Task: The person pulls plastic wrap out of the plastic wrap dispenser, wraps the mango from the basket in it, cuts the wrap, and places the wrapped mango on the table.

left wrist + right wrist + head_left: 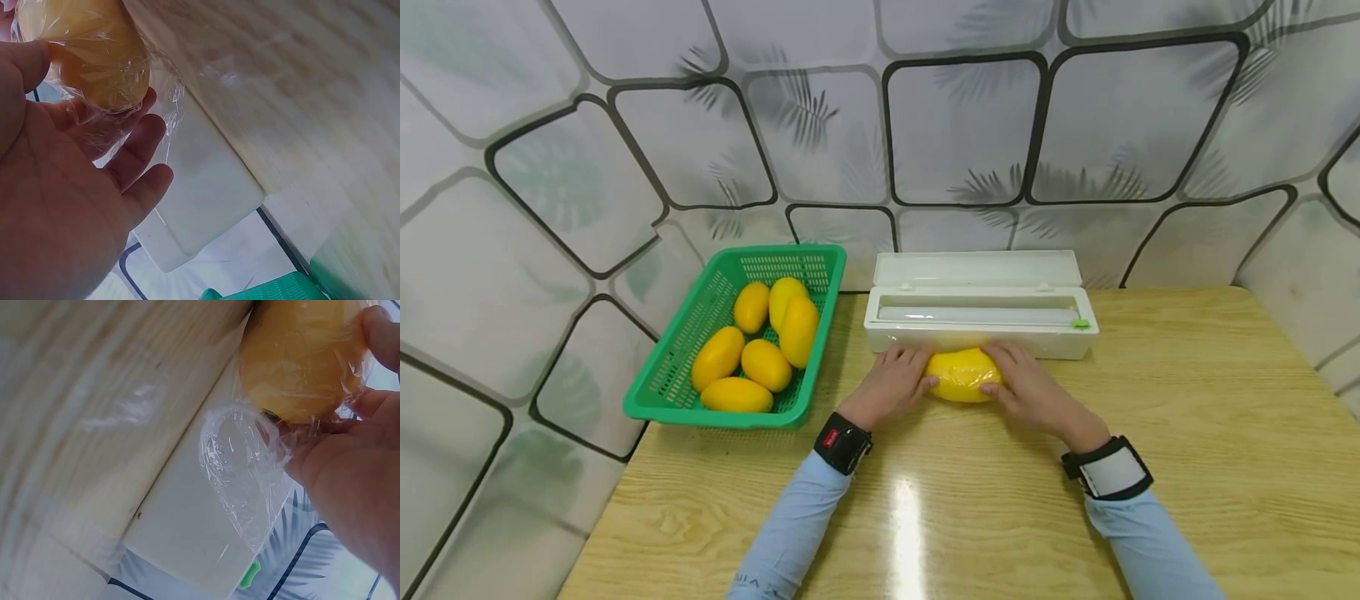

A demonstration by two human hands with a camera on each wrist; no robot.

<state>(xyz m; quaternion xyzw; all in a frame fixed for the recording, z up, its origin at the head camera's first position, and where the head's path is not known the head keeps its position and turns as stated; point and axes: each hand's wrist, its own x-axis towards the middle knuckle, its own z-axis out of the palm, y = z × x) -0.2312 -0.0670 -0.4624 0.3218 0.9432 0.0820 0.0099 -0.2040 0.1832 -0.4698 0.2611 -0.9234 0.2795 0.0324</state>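
A yellow mango point(961, 377) wrapped in clear cling film lies crosswise in front of a white cling film dispenser point(981, 340). My left hand point(889, 388) holds its left end, with the thumb on the near side and the fingers behind. The right hand point(1037, 393) grips the other end in the same way. Loose cling film point(240, 481) bulges from the mango's end in the right wrist view. In the left wrist view, crinkled film point(170, 100) sticks out past the fingers. The dispenser's lid point(977, 268) stands raised, showing the film roll point(977, 314) inside.
To the left, a green plastic basket point(643, 404) holds several unwrapped mangoes point(737, 394). A green slider point(1080, 323) sits at the dispenser's right end. The wooden table point(1210, 467) meets a patterned wall covering point(962, 133) at the back.
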